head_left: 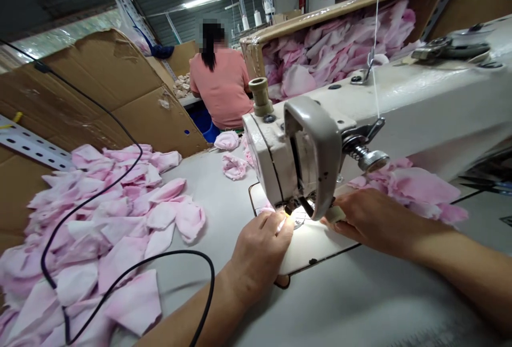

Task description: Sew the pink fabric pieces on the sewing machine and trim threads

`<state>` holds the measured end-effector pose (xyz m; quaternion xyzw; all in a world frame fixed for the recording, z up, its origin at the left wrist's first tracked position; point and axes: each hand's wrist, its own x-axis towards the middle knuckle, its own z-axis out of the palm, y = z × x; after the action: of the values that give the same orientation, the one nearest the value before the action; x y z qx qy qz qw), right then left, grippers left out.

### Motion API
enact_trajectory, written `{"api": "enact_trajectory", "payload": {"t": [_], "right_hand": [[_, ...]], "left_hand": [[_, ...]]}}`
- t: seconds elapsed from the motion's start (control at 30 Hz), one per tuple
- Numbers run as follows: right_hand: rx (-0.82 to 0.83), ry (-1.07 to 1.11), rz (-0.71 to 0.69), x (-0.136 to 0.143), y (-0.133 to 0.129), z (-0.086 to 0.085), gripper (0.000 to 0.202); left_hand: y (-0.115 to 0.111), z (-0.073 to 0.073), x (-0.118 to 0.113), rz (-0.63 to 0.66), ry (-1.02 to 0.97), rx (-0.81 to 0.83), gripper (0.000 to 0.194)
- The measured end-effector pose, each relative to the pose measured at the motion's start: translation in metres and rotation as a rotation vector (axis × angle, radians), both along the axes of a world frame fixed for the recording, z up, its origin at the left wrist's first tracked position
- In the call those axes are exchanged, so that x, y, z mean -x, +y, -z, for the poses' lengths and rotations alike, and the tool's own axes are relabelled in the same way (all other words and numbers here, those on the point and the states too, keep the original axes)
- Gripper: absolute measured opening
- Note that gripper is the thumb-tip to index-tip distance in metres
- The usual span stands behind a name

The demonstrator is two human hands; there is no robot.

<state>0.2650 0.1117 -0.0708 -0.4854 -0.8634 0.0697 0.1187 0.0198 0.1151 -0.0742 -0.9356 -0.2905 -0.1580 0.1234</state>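
A white sewing machine stands before me, its lamp lighting the needle plate. My left hand is at the left of the needle area, thumb and fingers pinched on a small piece of pink fabric, mostly hidden by the hand and the machine head. From the right, my right hand reaches in beside the needle area with its fingers curled. Its fingertips are partly hidden by an off-white part of the machine, and what they hold, if anything, cannot be made out.
Pink and white fabric pieces are heaped at left, under a black cable. Gathered pink pieces lie behind the machine head, more pink fabric under its arm. Behind are a cardboard box of fabric and a seated person.
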Motion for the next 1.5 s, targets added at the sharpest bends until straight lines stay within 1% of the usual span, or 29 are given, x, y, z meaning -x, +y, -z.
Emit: {"api": "enact_trajectory", "payload": {"t": [0.13, 0.23, 0.33, 0.43, 0.53, 0.63, 0.77, 0.87, 0.93, 1.03, 1.1, 1.23, 1.3, 1.4, 1.5], "right_hand": [[-0.019, 0.016, -0.018, -0.002, 0.0, 0.001, 0.015], [0.004, 0.044, -0.035, -0.002, 0.0, 0.002, 0.017], [0.005, 0.062, -0.044, -0.001, 0.0, 0.003, 0.02], [0.003, 0.056, -0.042, -0.002, 0.0, 0.001, 0.021], [0.017, 0.046, -0.059, -0.003, 0.0, -0.002, 0.021], [0.008, 0.044, -0.087, -0.005, 0.0, -0.002, 0.02], [-0.026, 0.052, -0.108, -0.008, 0.001, -0.001, 0.019], [-0.037, 0.024, -0.143, -0.003, 0.001, 0.001, 0.019], [-0.09, 0.019, -0.169, 0.005, -0.001, 0.002, 0.019], [-0.173, 0.015, -0.211, 0.016, -0.004, 0.003, 0.023], [-0.161, 0.013, -0.238, 0.018, -0.005, 0.002, 0.026], [-0.167, 0.032, -0.279, 0.013, -0.003, 0.001, 0.031], [-0.179, 0.015, -0.281, 0.009, -0.002, 0.0, 0.031], [-0.098, 0.033, -0.258, 0.005, 0.0, 0.0, 0.03], [0.018, 0.088, -0.2, 0.0, 0.001, -0.002, 0.027]], "left_hand": [[0.001, 0.001, 0.002, 0.012, -0.061, -0.016, 0.028], [0.003, 0.004, 0.005, 0.036, -0.13, 0.013, 0.023], [0.005, 0.006, 0.007, 0.049, -0.175, 0.045, 0.021], [0.007, 0.004, 0.008, -0.011, -0.219, 0.087, 0.018], [0.009, 0.0, 0.007, -0.079, -0.263, 0.179, 0.014], [0.011, -0.004, 0.005, -0.111, -0.318, 0.256, 0.014], [0.013, -0.007, 0.004, -0.141, -0.345, 0.295, 0.015], [0.013, -0.007, 0.002, -0.132, -0.355, 0.289, 0.016], [0.013, -0.007, 0.002, -0.13, -0.359, 0.298, 0.016], [0.012, -0.007, 0.002, -0.128, -0.366, 0.336, 0.01], [0.012, -0.007, 0.003, -0.107, -0.338, 0.313, 0.006], [0.013, -0.011, 0.006, 0.018, -0.203, 0.063, 0.018], [0.014, -0.013, 0.006, 0.068, -0.17, -0.007, 0.021], [0.015, -0.01, 0.007, 0.077, -0.16, 0.015, 0.019], [0.015, -0.004, 0.008, 0.047, -0.176, 0.064, 0.013]]}}
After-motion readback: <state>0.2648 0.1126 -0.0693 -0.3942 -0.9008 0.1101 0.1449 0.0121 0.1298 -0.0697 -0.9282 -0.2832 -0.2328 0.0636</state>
